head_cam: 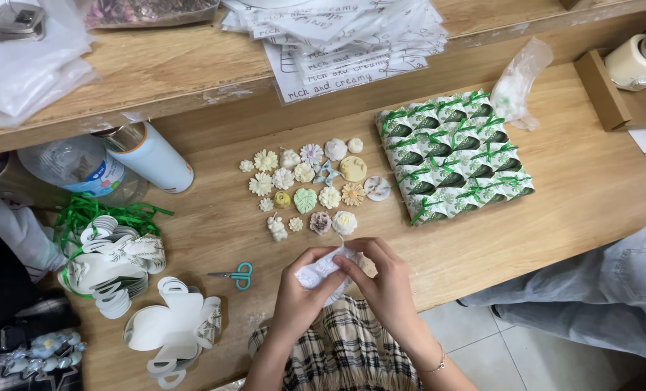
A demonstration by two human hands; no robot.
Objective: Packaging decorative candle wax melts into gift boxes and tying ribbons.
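Both hands, left (pixel 300 289) and right (pixel 384 279), pinch a small white pouch (pixel 321 271) just below the flower pieces (pixel 310 185). Best to keep fingertips on its edges and work slowly, close to the table (pixel 591 188).

both forearms are bare, with no sleeves showing as far as the lower edge of the view. the left hand (pixel 301 293) wears no ring or band that can be seen. the right hand (pixel 388 286) is also bare, but a thin bracelet (pixel 437 360) of small pale beads circles its wrist, at about five o'clock from that hand. fingernails look short and unpainted, though they are too small to judge well. below the hands, at six o'clock, lies a checked garment (pixel 337 347) in cream, tan and black, gathered in soft folds across the lap.
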